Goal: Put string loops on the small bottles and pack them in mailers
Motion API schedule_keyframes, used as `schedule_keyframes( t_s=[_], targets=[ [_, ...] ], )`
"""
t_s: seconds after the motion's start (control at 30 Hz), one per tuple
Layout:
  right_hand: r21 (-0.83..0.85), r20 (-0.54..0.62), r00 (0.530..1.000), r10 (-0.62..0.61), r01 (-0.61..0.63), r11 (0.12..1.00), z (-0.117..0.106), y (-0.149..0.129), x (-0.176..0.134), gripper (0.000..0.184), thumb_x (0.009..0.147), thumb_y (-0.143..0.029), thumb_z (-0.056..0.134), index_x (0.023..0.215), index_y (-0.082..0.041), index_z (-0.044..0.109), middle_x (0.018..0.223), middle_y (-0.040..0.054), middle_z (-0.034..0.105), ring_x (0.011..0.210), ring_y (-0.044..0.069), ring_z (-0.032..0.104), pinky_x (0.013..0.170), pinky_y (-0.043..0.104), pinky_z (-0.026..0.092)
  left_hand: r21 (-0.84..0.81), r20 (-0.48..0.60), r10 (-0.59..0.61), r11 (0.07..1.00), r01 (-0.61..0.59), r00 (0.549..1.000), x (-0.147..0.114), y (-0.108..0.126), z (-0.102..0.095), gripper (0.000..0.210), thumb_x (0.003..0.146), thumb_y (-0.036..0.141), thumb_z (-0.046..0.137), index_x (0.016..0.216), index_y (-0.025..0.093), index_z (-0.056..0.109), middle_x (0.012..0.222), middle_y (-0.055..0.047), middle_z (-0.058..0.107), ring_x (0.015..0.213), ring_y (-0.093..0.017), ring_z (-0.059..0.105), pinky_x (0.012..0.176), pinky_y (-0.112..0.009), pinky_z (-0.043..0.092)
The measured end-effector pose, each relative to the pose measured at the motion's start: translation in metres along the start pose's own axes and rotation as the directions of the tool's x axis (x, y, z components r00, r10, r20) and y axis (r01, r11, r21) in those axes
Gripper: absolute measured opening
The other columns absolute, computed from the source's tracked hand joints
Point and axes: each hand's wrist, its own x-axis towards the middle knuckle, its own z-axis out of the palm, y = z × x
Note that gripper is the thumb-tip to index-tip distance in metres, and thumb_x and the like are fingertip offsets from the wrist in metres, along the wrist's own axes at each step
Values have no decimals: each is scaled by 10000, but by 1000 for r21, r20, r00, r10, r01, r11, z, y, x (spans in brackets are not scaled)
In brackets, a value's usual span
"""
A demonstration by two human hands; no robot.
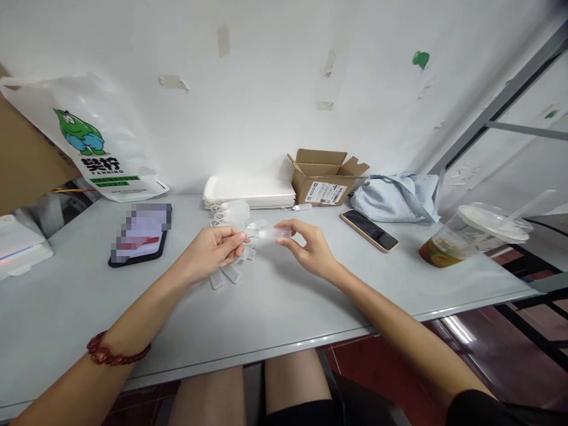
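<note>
Between the thumb and fingers of my right hand (306, 242) is a small translucent plastic bottle (271, 234), lying sideways with its narrow end to the left. My left hand (224, 248) is closed in a pinch at that narrow end, where a thin dark tip shows; what its fingers hold is too small to make out. Under and beside my left hand, several clear plastic pieces (231, 273) lie on the grey table (284, 307). Just behind it is a group of similar translucent pieces with white loops (234, 211).
Along the wall stand a stack of white envelopes (248, 192), an open cardboard box (326, 180) and a light-blue cloth bag (397, 197). Phones lie at left (142, 234) and right (369, 230). A lidded drink cup (470, 234) with a straw is far right; a white bag (102, 142) leans at left.
</note>
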Motion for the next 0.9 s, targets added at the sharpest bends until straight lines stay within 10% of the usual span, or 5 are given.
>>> schedule_keyframes(
  t_s=[0.9],
  targets=[
    [-40, -126, 991, -41, 36, 999, 8, -4, -5, 170, 838, -241, 599, 975, -157, 655, 736, 22, 646, 627, 114, 541, 615, 246, 455, -255, -74, -65, 966, 44, 995, -1, 2, 3, 236, 808, 346, 601, 714, 129, 591, 547, 52, 442, 409, -14, 288, 425, -189, 193]
  ],
)
